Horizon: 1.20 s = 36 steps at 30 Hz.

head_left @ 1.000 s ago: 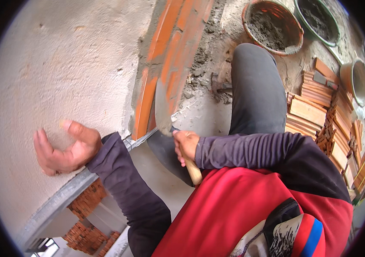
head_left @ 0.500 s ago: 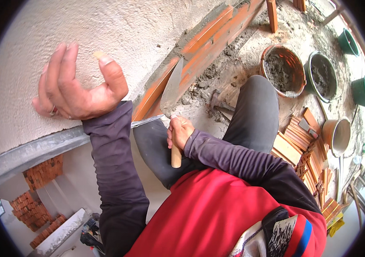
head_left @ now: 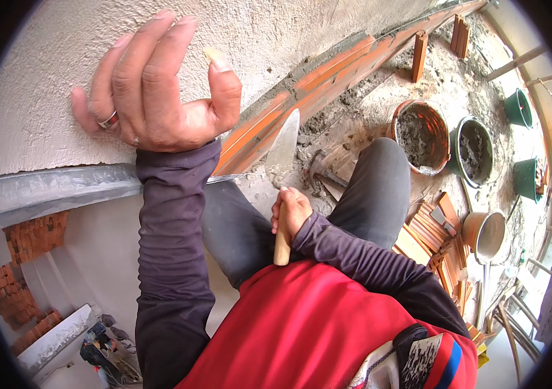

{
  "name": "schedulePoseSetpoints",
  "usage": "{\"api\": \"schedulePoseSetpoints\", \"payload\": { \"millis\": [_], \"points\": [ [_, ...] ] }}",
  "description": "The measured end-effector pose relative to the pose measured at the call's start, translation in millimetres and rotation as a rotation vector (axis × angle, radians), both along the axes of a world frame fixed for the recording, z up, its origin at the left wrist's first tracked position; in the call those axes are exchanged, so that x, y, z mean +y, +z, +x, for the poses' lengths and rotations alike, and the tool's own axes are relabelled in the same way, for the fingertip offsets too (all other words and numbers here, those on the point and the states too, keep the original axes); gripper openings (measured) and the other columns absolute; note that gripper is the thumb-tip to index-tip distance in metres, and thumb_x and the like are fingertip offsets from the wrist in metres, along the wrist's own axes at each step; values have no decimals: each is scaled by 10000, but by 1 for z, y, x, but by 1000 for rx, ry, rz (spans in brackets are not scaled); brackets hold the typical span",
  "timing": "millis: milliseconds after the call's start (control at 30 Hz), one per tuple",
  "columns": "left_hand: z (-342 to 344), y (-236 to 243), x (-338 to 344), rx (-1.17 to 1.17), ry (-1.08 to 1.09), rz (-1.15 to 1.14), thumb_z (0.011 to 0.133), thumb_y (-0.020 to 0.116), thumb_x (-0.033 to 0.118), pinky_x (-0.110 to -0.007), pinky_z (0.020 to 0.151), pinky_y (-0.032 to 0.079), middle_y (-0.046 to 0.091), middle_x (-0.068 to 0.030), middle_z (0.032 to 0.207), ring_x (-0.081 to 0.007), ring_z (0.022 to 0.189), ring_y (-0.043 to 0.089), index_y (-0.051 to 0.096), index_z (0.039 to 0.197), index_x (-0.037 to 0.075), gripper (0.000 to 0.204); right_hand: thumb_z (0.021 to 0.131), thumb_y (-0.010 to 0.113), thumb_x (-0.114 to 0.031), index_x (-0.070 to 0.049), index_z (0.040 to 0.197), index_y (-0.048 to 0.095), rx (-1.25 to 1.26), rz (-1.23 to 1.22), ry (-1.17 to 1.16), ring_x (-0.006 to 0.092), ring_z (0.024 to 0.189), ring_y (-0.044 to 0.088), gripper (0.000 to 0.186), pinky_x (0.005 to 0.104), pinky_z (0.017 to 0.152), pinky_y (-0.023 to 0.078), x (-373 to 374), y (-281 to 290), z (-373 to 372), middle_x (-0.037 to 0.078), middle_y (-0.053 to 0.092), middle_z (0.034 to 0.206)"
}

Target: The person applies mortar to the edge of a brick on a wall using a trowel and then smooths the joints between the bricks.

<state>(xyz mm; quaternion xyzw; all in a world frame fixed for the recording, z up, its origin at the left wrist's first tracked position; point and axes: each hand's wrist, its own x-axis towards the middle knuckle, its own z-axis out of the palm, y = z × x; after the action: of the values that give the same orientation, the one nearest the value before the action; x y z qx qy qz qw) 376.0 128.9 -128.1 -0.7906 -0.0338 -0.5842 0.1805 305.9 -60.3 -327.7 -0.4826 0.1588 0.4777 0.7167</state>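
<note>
My left hand (head_left: 162,91) is raised in front of the rough plastered wall (head_left: 250,39), fingers apart and slightly curled, holding nothing. A ring sits on one finger; whether the hand touches the wall I cannot tell. My right hand (head_left: 293,211) is wrapped round the wooden handle of a trowel (head_left: 284,146). The trowel's grey blade points away from me, beside a low course of orange bricks (head_left: 253,133) with grey mortar along the wall's foot. Between my knees, a hammer (head_left: 320,170) lies on the mortar-strewn ground.
An orange bucket (head_left: 448,139) and a dark green bucket (head_left: 492,152) hold mortar at the right. Nearer stand a long-handled scoop (head_left: 483,236) and stacked bricks (head_left: 426,228). A grey metal edge (head_left: 49,185) runs along the left, with brick piles (head_left: 36,236) below it.
The view has shifted. My left hand is now farther up and right in the picture. The trowel blade has come away from the brick face and sits lower beside it.
</note>
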Motion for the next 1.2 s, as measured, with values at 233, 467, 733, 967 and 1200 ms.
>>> {"api": "schedulePoseSetpoints", "payload": {
  "millis": [233, 467, 733, 967, 1200],
  "points": [
    [-1, 1, -4, -9, 3, -19, 728, 624, 385, -362, 1057, 204, 650, 79, 1066, -117, 1037, 551, 672, 1031, 212, 353, 1018, 364, -332, -70, 916, 381, 46, 60, 16, 208, 497, 516, 281, 388, 456, 512, 41, 28, -16, 83, 479, 688],
    [3, -2, 0, -25, -25, -6, 728, 611, 381, -376, 1106, 146, 656, 70, 1065, -125, 1053, 550, 677, 1021, 202, 350, 1018, 375, -309, -58, 1001, 352, -25, 103, -57, 200, 517, 521, 253, 397, 474, 529, 54, 43, -18, 77, 468, 713],
    [1, 0, -1, -8, -19, 2, 735, 597, 388, -381, 1115, 133, 657, 54, 1066, -138, 1051, 552, 678, 1026, 190, 361, 1016, 384, -300, -65, 1038, 344, 9, 54, 1, 198, 526, 520, 240, 398, 477, 523, 52, 28, -12, 76, 465, 720],
    [4, -2, -1, -14, -31, -54, 767, 555, 420, -399, 1129, 84, 661, 78, 1017, -131, 1056, 528, 686, 966, 217, 313, 1014, 398, -288, -79, 1012, 344, -46, 97, -33, 205, 535, 520, 216, 401, 484, 519, 46, 30, -16, 78, 465, 724],
    [2, -2, -2, 14, -5, -18, 772, 564, 413, -397, 1118, 102, 653, 53, 1055, -139, 1050, 541, 671, 1007, 190, 341, 1013, 405, -305, -84, 990, 370, -23, 132, -34, 206, 532, 521, 225, 395, 483, 520, 49, 26, -9, 76, 469, 725]
  ]
}}
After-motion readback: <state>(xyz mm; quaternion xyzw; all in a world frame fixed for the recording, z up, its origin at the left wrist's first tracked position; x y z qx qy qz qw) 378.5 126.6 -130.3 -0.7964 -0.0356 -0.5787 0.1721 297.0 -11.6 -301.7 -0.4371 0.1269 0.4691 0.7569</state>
